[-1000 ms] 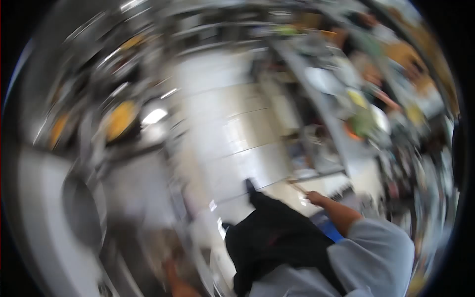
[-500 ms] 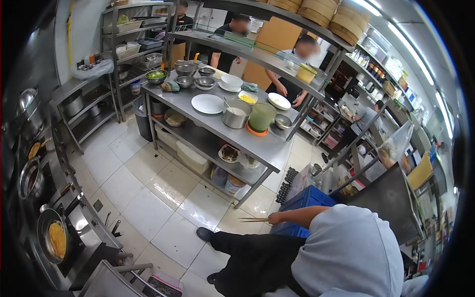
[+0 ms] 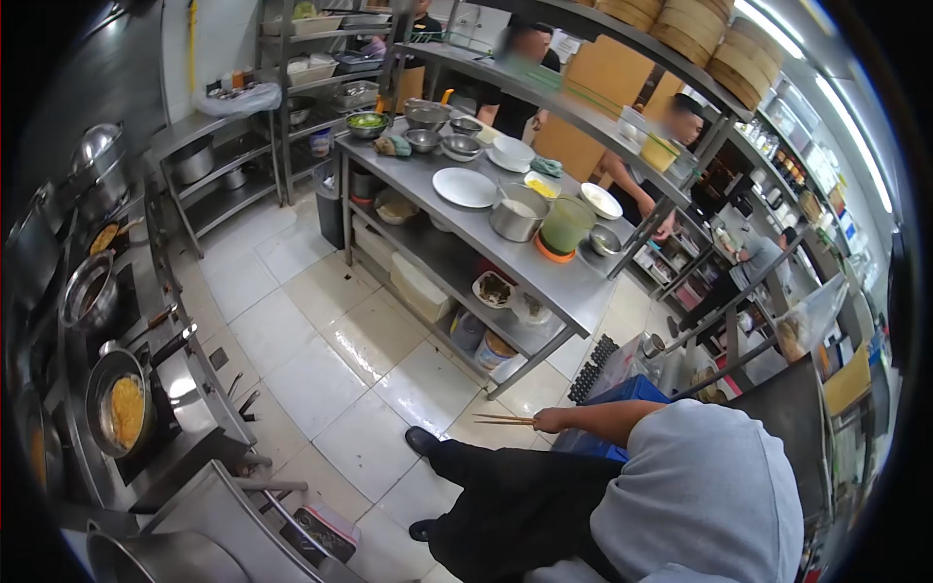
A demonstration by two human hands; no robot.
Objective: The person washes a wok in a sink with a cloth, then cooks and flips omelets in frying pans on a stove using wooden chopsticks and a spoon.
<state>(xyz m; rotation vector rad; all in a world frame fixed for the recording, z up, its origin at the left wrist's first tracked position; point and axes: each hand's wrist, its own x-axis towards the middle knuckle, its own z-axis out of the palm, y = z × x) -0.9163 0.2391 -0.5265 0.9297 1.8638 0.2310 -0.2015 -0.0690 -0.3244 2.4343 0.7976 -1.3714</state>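
My right hand (image 3: 552, 420) is closed around a pair of long wooden chopsticks (image 3: 505, 420). Their tips point left, over the tiled floor, and touch nothing. My left hand is out of view. Beside my right hand and below the forearm is a blue plastic crate (image 3: 630, 391), partly covered by the arm. Far to the left, away from my hand, a pan (image 3: 102, 429) sits on the stove with a yellow-orange omelette-like food (image 3: 126, 412) in it.
A steel table (image 3: 408, 180) carries plates, bowls, a steel pot (image 3: 518, 216) and a green container (image 3: 567, 225). A metal pot (image 3: 175, 559) stands at the lower left. Co-workers stand behind the table. Bamboo steamers (image 3: 743, 60) sit on the upper shelf.
The view has swung left, so the room appears shifted right. My right hand keeps hold of the chopsticks. One co-worker behind the table has turned, their hands away from the white bowl.
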